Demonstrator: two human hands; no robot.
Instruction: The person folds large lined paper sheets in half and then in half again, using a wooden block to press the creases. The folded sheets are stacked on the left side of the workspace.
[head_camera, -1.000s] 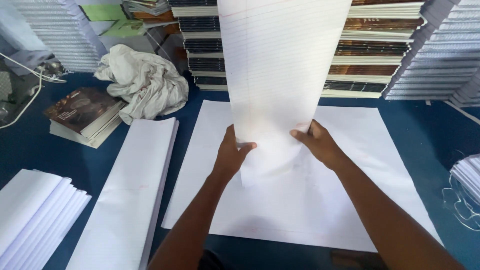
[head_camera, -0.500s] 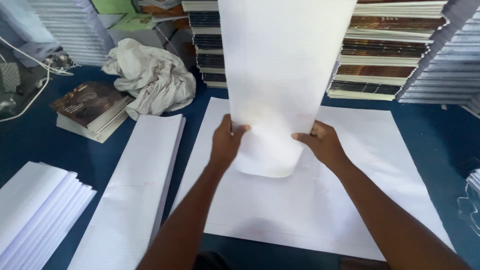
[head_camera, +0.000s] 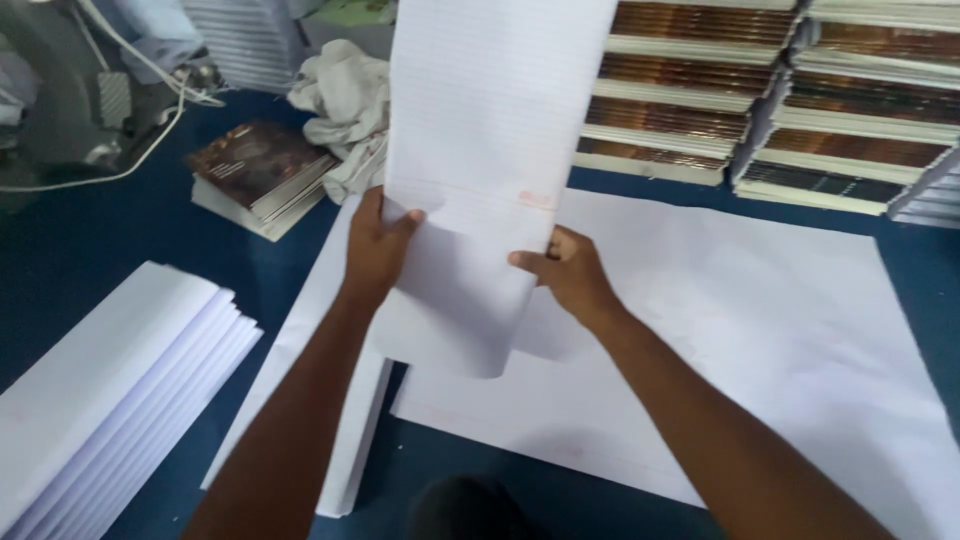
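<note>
From the head view, the left hand (head_camera: 375, 245) and right hand (head_camera: 565, 272), apart, each pinch an edge of the tall ruled sheet (head_camera: 480, 170), held upright over the large white sheet (head_camera: 760, 320). Keeping both grips level should stop it buckling.

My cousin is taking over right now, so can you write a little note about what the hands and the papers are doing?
Left hand: grips the left edge of the tall ruled paper sheet, held upright.
Right hand: grips its right edge.
Under it: a big white sheet lies flat on the blue table.
Left: a long folded paper strip, then a fanned stack of folded white sheets.
Behind: notebook stacks, a small pile of dark-covered books, a crumpled cloth.
Done: some sheets folded and stacked. Left: the held sheet, unfolded.
</note>
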